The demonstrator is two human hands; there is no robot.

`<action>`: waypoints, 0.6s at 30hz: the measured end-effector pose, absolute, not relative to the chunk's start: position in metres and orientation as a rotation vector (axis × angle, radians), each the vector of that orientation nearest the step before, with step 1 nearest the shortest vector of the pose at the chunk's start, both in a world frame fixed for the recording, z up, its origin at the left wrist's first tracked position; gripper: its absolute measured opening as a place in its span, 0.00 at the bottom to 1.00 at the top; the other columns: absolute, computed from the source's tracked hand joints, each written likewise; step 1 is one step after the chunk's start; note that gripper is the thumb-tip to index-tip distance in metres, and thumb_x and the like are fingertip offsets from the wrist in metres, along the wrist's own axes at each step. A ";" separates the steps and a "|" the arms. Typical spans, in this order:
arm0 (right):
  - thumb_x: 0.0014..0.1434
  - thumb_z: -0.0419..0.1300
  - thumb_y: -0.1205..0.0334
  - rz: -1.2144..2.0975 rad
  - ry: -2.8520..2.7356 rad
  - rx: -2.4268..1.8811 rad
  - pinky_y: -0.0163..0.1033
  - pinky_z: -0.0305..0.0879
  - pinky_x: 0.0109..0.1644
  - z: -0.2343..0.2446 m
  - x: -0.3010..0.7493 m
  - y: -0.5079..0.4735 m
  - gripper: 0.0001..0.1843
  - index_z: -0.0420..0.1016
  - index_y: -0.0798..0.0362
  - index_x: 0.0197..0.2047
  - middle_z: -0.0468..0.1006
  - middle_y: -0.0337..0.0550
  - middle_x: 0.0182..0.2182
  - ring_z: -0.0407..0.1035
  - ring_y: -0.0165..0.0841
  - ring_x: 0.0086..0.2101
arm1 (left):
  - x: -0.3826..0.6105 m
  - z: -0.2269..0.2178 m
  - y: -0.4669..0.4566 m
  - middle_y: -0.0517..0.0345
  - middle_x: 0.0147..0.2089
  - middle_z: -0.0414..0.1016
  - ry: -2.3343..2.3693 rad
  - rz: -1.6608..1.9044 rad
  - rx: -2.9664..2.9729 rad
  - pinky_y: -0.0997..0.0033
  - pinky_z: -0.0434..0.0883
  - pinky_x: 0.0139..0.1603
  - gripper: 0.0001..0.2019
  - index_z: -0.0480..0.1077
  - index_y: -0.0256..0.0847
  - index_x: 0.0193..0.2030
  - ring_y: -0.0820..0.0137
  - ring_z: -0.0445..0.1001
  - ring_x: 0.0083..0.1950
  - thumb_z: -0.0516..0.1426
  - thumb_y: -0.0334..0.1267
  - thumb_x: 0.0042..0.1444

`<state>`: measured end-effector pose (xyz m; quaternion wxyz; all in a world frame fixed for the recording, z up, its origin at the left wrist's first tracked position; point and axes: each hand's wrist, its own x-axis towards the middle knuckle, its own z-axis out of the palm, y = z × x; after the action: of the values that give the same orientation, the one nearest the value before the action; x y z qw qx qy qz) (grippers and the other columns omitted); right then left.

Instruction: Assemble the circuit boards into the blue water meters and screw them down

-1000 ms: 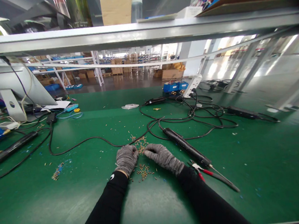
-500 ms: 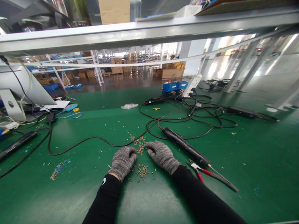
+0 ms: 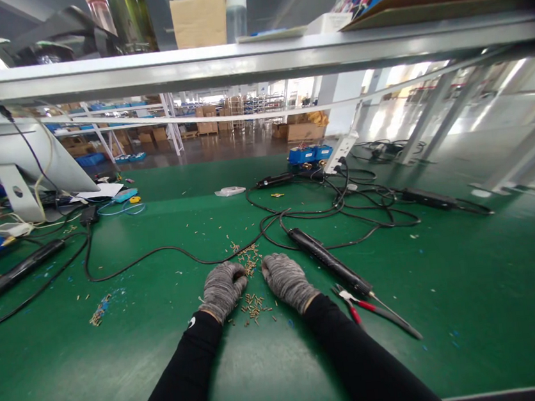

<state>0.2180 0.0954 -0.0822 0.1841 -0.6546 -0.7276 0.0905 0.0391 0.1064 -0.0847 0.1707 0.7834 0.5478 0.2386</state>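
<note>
My left hand (image 3: 224,289), in a grey knitted glove, rests on the green table with its fingers curled and the thumb against them. Opposite it, my right hand (image 3: 287,279), gloved alike, has its fingers bent inward and down. Whatever either hand pinches is hidden or too small to make out. Between the fingertips lies a loose pile of small brass-coloured screws (image 3: 250,261). A second cluster of screws (image 3: 254,306) is spread nearer to me, between the wrists.
Right of my right hand lie a black electric screwdriver (image 3: 332,260) and red-handled pliers (image 3: 352,307). Black cables cross the table (image 3: 161,367) behind my hands. Another black screwdriver (image 3: 22,270) is at the left. A metal shelf (image 3: 251,60) spans overhead.
The camera view has shifted slightly. My right fingers have curled down a little more beside the pile; my left hand stays nearly in place.
</note>
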 end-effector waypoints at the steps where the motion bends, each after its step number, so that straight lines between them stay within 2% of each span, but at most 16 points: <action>1: 0.64 0.54 0.65 0.282 -2.044 -1.823 0.49 0.60 0.54 -0.081 0.219 0.094 0.08 0.74 0.58 0.42 0.75 0.51 0.42 0.68 0.39 0.45 | 0.039 -0.085 0.106 0.56 0.42 0.77 1.544 0.680 2.235 0.68 0.66 0.50 0.10 0.75 0.43 0.42 0.67 0.72 0.45 0.59 0.38 0.53; 3: 0.63 0.54 0.66 0.371 -2.050 -1.734 0.43 0.63 0.50 -0.077 0.224 0.090 0.08 0.75 0.57 0.39 0.77 0.51 0.39 0.69 0.37 0.41 | 0.039 -0.086 0.107 0.56 0.42 0.76 1.526 0.684 2.250 0.69 0.66 0.51 0.10 0.75 0.43 0.42 0.67 0.72 0.46 0.59 0.38 0.53; 6: 0.62 0.56 0.61 0.573 -2.112 -1.506 0.34 0.65 0.40 -0.067 0.232 0.084 0.08 0.76 0.54 0.37 0.77 0.40 0.33 0.70 0.31 0.34 | 0.039 -0.087 0.107 0.56 0.42 0.76 1.504 0.682 2.267 0.69 0.66 0.51 0.09 0.75 0.44 0.42 0.67 0.72 0.46 0.58 0.38 0.54; 8: 0.62 0.56 0.58 0.667 -2.120 -1.382 0.31 0.65 0.36 -0.062 0.236 0.081 0.10 0.76 0.53 0.37 0.77 0.36 0.31 0.70 0.29 0.32 | 0.039 -0.086 0.108 0.56 0.42 0.76 1.496 0.675 2.277 0.69 0.66 0.51 0.09 0.75 0.44 0.42 0.67 0.72 0.46 0.58 0.38 0.54; 14: 0.61 0.54 0.61 0.633 -1.970 -1.378 0.34 0.65 0.38 -0.069 0.233 0.088 0.11 0.75 0.57 0.37 0.77 0.41 0.32 0.69 0.31 0.33 | 0.040 -0.082 0.108 0.55 0.42 0.76 1.482 0.618 2.314 0.68 0.66 0.50 0.10 0.75 0.43 0.42 0.66 0.71 0.46 0.57 0.39 0.55; 18: 0.60 0.55 0.62 0.562 -1.935 -1.446 0.36 0.65 0.40 -0.079 0.230 0.092 0.09 0.75 0.56 0.35 0.77 0.42 0.31 0.69 0.32 0.33 | 0.042 -0.079 0.108 0.50 0.39 0.75 1.520 0.563 2.307 0.64 0.66 0.48 0.09 0.75 0.40 0.38 0.62 0.71 0.43 0.56 0.40 0.55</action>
<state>0.2304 0.0922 -0.0786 0.3250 -0.5514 -0.7378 0.2145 0.0422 0.1081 -0.0788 0.1605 0.8076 0.5322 0.1971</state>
